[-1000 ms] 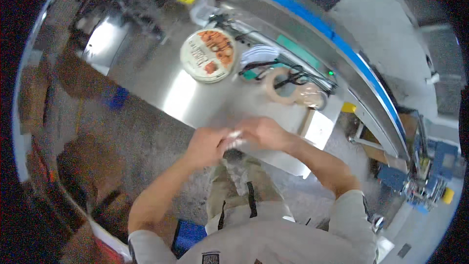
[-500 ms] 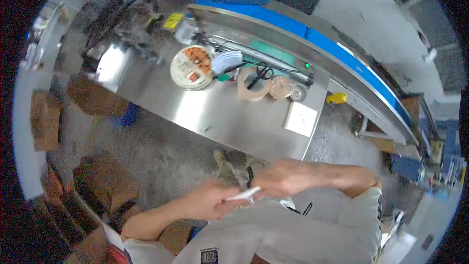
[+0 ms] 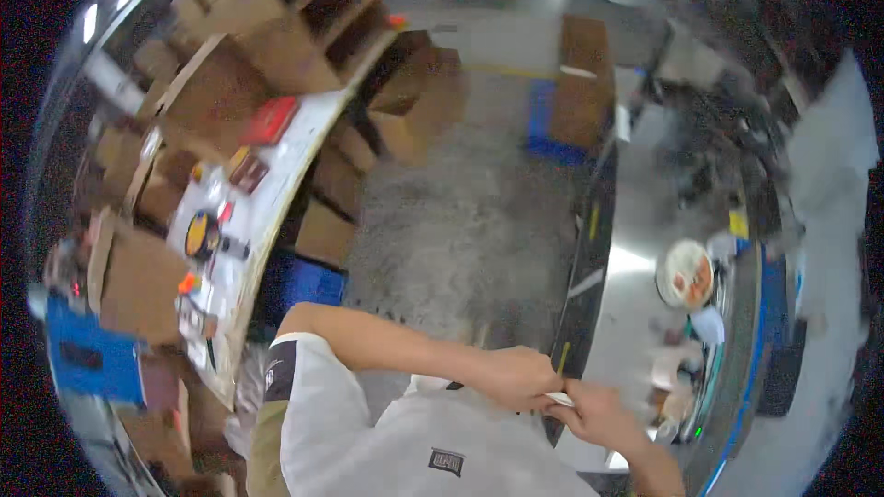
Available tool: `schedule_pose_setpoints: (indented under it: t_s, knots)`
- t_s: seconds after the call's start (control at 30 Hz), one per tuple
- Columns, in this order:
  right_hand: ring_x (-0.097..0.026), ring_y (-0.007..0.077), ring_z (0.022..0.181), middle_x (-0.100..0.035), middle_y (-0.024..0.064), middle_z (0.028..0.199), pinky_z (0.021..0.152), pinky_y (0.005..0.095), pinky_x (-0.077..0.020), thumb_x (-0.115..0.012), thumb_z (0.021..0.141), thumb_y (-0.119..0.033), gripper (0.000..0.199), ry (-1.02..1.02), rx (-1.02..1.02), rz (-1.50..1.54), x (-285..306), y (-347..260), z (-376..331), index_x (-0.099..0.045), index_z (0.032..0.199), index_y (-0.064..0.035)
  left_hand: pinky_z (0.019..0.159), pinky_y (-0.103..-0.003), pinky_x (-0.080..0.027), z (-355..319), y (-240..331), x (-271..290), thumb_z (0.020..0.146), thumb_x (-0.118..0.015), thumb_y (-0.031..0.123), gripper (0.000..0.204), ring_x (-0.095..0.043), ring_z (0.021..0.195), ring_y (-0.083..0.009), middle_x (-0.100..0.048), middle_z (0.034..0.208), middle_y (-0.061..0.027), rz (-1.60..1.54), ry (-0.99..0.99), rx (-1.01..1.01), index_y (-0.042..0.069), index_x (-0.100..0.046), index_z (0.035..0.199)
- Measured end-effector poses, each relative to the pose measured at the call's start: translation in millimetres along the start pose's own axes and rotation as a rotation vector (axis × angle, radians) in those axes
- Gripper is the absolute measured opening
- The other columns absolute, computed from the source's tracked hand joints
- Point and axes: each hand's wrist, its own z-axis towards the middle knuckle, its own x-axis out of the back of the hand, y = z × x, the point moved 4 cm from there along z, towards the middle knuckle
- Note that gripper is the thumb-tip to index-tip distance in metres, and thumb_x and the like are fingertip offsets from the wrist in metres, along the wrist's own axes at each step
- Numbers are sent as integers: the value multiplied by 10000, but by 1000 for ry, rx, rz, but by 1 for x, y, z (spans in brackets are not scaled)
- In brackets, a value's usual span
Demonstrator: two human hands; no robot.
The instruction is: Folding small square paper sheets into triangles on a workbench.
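Change: the view has been swung away since half a second ago; the steel surface (image 3: 635, 313), then ahead, is now seen at the right, and a second work surface (image 3: 276, 184) with cardboard boxes has come into view at the left.
Hands: the left hand (image 3: 516, 375) and the right hand (image 3: 594, 412) are held together in front of the chest, just beside the steel surface's dark edge.
Grip: a small white strip (image 3: 559, 398) is pinched between the fingers of both hands, as it was before.
Strip: only a short white end is shown between the two hands; its kind cannot be told.
Clothing: a white shirt (image 3: 442, 451) is worn.
Steel surface: a round printed tin (image 3: 687, 273) is seen near the blue-edged machine (image 3: 769, 331); things beside it are blurred.
Left surface: a red flat box (image 3: 270, 120) and a yellow-and-black roll (image 3: 200, 235) are laid there.
Floor: grey concrete (image 3: 460, 221), with a blue crate (image 3: 304, 281) near the left surface.
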Motion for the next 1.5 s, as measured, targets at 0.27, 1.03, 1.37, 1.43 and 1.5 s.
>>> schedule_pose_setpoints:
  t_s: [0.27, 1.03, 1.37, 1.43, 1.5]
  knots:
    - [-625, 316, 588, -620, 100, 686, 533, 410, -496, -667, 888, -280, 140, -501, 354, 61, -31, -102, 77, -686, 892, -142, 606, -529, -466, -160, 6, 4, 931, -587, 290, 256, -615, 684, -438, -628, 726, -218, -309, 143, -47, 38, -628, 950]
    - [-589, 336, 555, -542, 137, 626, 510, 423, -446, -667, 905, -289, 237, -713, 624, 38, -146, -300, 426, -637, 841, -63, 594, -443, -466, -490, -173, 74, 953, -555, 274, 253, -636, 665, -340, -643, 727, -161, -408, 692, 225, 28, -604, 919]
    - [-644, 322, 707, -655, 115, 822, 612, 400, -510, -699, 759, -55, 203, -380, 869, 91, -119, -294, 641, -655, 956, -41, 719, -481, -523, -550, -272, 201, 899, -600, 197, 271, -653, 855, -386, -670, 914, -183, -123, 806, 780, 104, -627, 1151]
    - [-647, 312, 728, -656, 115, 824, 632, 398, -517, -710, 699, -12, 261, -165, 1000, 136, -109, -301, 676, -659, 951, -58, 726, -472, -526, -564, -287, 228, 858, -599, 141, 299, -656, 879, -373, -676, 940, -170, 88, 994, 751, 114, -629, 1154]
    - [-653, 309, 751, -666, 108, 833, 651, 404, -524, -713, 666, 11, 294, -131, 1016, 139, -108, -305, 706, -663, 945, -67, 696, -451, -537, -574, -306, 248, 762, -627, 57, 362, -670, 817, -344, -694, 937, -142, 234, 1008, 724, 59, -633, 1124]
